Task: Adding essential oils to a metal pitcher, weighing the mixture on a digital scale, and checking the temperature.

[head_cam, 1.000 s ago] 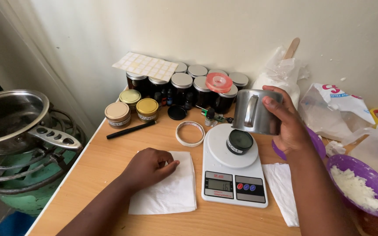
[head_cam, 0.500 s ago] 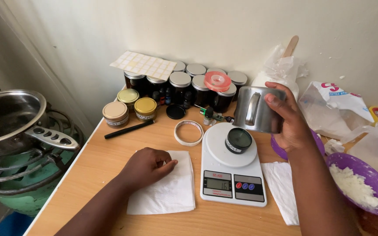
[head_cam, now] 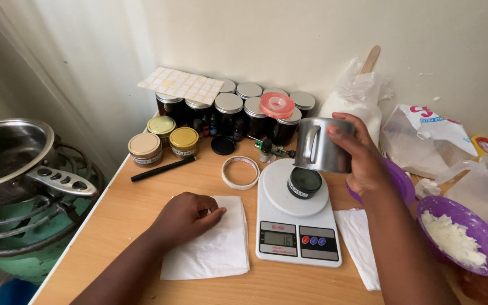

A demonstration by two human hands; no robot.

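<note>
- The right hand (head_cam: 362,161) is gripping a small steel cup (head_cam: 323,144), fingers wrapped round its side, holding it just above the black tin (head_cam: 304,183) sitting on the white kitchen scale (head_cam: 296,214) near the middle of the desk (head_cam: 125,209).
- Compared with a moment ago, the cup is sitting a little lower and closer over the tin, upright; nothing is visibly pouring.
- The left hand (head_cam: 184,217) is resting loosely curled, holding nothing, on a white paper napkin (head_cam: 210,248) towards the front edge, unmoved.
- A purple bowl (head_cam: 481,265) of white flakes is standing at the right edge.
</note>
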